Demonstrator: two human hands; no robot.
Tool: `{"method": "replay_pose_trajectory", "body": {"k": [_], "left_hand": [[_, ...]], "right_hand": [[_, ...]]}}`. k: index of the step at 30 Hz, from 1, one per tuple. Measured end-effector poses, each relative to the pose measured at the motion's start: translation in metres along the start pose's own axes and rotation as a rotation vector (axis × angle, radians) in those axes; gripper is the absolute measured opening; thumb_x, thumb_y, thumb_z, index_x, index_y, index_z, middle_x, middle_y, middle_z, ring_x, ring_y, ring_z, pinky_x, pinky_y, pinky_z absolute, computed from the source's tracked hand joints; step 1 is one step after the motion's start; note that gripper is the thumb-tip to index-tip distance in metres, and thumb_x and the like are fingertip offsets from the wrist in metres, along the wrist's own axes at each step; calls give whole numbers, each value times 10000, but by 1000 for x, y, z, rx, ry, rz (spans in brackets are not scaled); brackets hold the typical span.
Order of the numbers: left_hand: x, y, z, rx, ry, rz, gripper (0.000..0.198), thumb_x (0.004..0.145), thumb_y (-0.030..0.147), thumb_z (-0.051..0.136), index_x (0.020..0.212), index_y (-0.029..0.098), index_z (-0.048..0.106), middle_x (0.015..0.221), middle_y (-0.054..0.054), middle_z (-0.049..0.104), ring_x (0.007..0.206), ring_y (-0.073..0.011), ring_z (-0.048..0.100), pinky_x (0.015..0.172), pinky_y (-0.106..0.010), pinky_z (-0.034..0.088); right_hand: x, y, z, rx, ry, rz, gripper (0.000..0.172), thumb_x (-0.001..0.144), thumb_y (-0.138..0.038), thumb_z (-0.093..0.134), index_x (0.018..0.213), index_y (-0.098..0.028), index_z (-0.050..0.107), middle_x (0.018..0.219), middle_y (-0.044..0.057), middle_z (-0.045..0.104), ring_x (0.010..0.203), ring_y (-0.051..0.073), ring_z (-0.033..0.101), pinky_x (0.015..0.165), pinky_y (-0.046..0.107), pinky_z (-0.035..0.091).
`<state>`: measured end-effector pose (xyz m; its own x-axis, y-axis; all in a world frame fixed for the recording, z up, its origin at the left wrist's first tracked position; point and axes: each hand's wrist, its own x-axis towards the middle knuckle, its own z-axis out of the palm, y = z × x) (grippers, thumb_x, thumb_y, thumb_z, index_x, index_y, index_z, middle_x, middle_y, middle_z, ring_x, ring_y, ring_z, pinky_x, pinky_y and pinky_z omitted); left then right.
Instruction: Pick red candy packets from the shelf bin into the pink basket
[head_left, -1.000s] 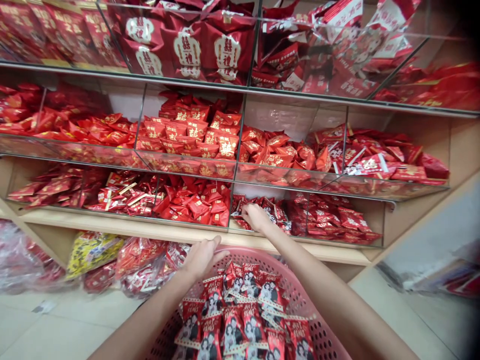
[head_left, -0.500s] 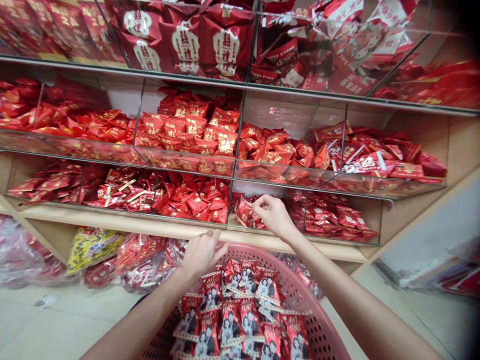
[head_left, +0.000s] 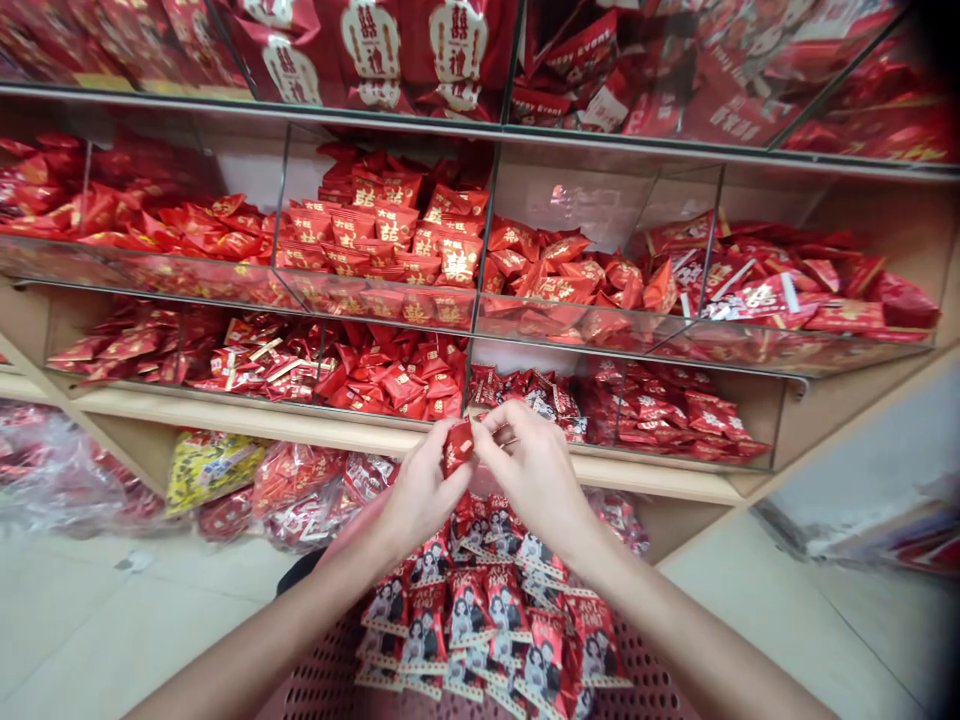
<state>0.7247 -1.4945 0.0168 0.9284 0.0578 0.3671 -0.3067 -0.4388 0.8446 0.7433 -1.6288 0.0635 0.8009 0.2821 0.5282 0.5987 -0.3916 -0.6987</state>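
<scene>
A small red candy packet [head_left: 457, 447] is held up between both hands, in front of the lowest shelf. My left hand [head_left: 424, 480] is closed on the packet's left side, thumb below it. My right hand [head_left: 529, 470] pinches the packet's upper right edge. Beneath the hands sits a pink perforated basket [head_left: 637, 660]. In it lie several red packets printed with a couple [head_left: 469, 605], arranged in overlapping rows. Right behind my right hand, a shelf compartment holds dark red and white packets [head_left: 531, 388].
Tiered shelves with clear dividers hold red packets [head_left: 390, 230] in heaps. A wooden ledge [head_left: 262, 420] runs along the bottom tier. Below it, plastic bags, one of them yellow [head_left: 214, 465], rest on the tiled floor [head_left: 90, 620].
My right hand has drawn the packet out of the lower compartment, back over the basket. My left hand has come off the basket's rim and closed on the packet too. The view has shifted slightly.
</scene>
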Motion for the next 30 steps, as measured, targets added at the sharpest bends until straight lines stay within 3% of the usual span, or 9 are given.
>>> {"method": "replay_pose_trajectory", "body": {"k": [5, 9, 12, 15, 18, 21, 25, 28, 30], "left_hand": [[-31, 1, -26, -727, -317, -551, 372, 857, 422, 519, 1132, 177, 577, 1159, -107, 628, 1024, -215, 611, 897, -380, 494], [-49, -4, -36, -915, -318, -743, 452, 870, 504, 461, 1113, 144, 588, 1105, -141, 648, 989, -223, 633, 910, -383, 493], [-53, -7, -36, -920, -279, -783, 495, 867, 555, 421, 1110, 155, 584, 1028, -122, 667, 843, -180, 653, 723, -292, 535], [-55, -7, -38, -816, -275, -822, 435, 840, 542, 491, 1052, 180, 602, 840, -60, 672, 595, -99, 593, 485, -183, 425], [-57, -4, -43, -630, -473, -848, 324, 774, 478, 622, 912, 186, 635, 692, -5, 621, 500, -68, 529, 436, -163, 325], [-58, 1, -48, -457, -665, -797, 249, 707, 371, 712, 878, 204, 641, 690, 15, 609, 471, -60, 500, 449, -177, 307], [-54, 2, -52, -317, -798, -757, 397, 659, 353, 748, 991, 185, 610, 619, 30, 577, 474, -79, 505, 463, -192, 310], [-50, -2, -58, -324, -733, -767, 534, 636, 379, 768, 1080, 187, 543, 675, 31, 602, 486, -62, 479, 475, -191, 324], [-49, -5, -62, -349, -619, -730, 465, 659, 403, 749, 1012, 180, 544, 704, 33, 596, 487, -48, 438, 472, -189, 320]], "right_hand": [[-15, 10, 2, 52, -44, 43, 202, 866, -377, 517, 773, -200, 547, 752, 6, 604, 638, 130, 550, 620, 258, 421], [-26, 28, 4, 103, -80, 94, 206, 883, -353, 488, 764, -203, 563, 747, 2, 612, 665, 137, 552, 627, 252, 417], [-31, 39, 5, 118, -97, 133, 190, 877, -338, 487, 769, -204, 566, 726, -2, 599, 655, 141, 545, 607, 248, 412], [-36, 45, 6, 158, -119, 180, 195, 870, -349, 487, 768, -202, 565, 678, -14, 572, 613, 136, 528, 585, 249, 410], [-41, 44, 11, 237, -206, 235, 193, 846, -370, 521, 856, -197, 607, 749, -1, 613, 674, 142, 549, 629, 262, 431], [-48, 39, 20, 357, -416, 303, 282, 779, -415, 616, 967, -205, 633, 875, 14, 647, 717, 137, 553, 654, 268, 433], [-57, 34, 29, 583, -581, 427, 317, 717, -473, 675, 730, -162, 614, 623, -46, 536, 552, 81, 437, 554, 227, 347], [-63, 33, 28, 636, -501, 503, 345, 712, -464, 684, 623, -162, 543, 560, -68, 464, 526, 69, 404, 542, 220, 316], [-68, 33, 26, 651, -478, 567, 339, 733, -466, 662, 637, -165, 540, 560, -51, 513, 526, 81, 450, 556, 230, 344]]}}
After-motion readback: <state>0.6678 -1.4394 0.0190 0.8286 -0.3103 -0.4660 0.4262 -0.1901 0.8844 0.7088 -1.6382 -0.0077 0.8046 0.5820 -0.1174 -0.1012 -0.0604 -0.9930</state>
